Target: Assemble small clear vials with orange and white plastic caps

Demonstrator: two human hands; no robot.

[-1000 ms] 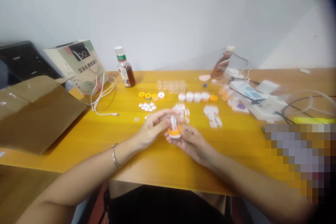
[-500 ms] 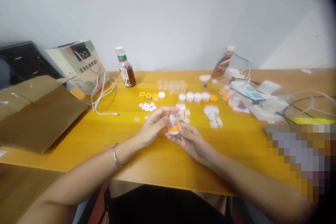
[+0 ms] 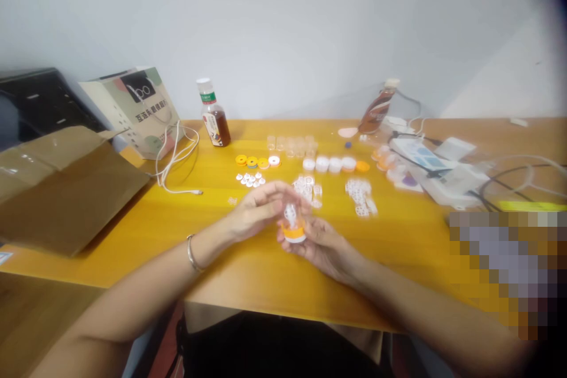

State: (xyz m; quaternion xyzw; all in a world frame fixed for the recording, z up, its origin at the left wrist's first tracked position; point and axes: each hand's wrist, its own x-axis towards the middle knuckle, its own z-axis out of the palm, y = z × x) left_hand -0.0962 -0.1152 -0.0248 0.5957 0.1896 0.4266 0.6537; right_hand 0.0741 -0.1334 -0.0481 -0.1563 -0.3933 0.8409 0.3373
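Note:
Between my two hands, above the table, is a small toy capsule (image 3: pixel 294 233) with a clear upper part, an orange band and a white base. A white piece with holes in it (image 3: pixel 290 214) shows inside the clear part. My right hand (image 3: pixel 328 245) grips the capsule low at its band and base, thumb on the near right side. My left hand (image 3: pixel 259 211) curls round the clear part from the left, its fingers over the top and far side. Blur hides exactly where the left fingertips touch. Beyond the hands lie flat white cut-out pieces (image 3: pixel 305 187).
Small white discs (image 3: pixel 251 179), orange rings (image 3: pixel 252 162), clear cups (image 3: pixel 292 146), white caps (image 3: pixel 328 164) and more white pieces (image 3: pixel 361 195) lie beyond. Drink bottles (image 3: pixel 215 121) (image 3: pixel 377 111) stand behind. A cardboard box (image 3: pixel 75 189) is left; a power strip (image 3: pixel 425 162) and cables are right.
Both hands have brought the capsule slightly down and toward me. It now shows more of its clear part and the white piece inside.

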